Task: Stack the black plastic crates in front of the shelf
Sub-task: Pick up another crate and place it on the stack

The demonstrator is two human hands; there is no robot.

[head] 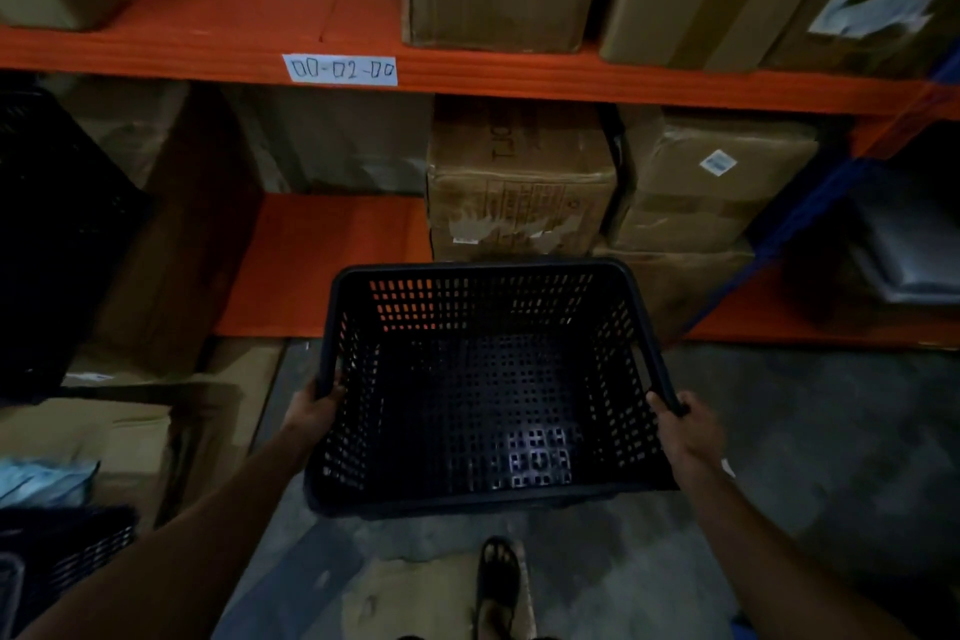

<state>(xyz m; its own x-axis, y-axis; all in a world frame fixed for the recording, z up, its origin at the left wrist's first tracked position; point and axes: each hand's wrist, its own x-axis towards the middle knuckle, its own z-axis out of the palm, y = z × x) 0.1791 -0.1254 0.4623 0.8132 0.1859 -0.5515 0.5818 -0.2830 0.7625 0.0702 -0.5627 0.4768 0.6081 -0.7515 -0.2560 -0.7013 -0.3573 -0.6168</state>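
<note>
I hold the crate [483, 379] between both hands, left hand [311, 411] and right hand [685, 431] each clamped on a side rim; its long axis seems to run away from me toward the shelf [571, 78].

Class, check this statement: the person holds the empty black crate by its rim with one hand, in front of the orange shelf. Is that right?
Not quite. The head view shows both hands gripping the black crate rim: left hand and right hand. It is empty, before the orange shelf.
</note>
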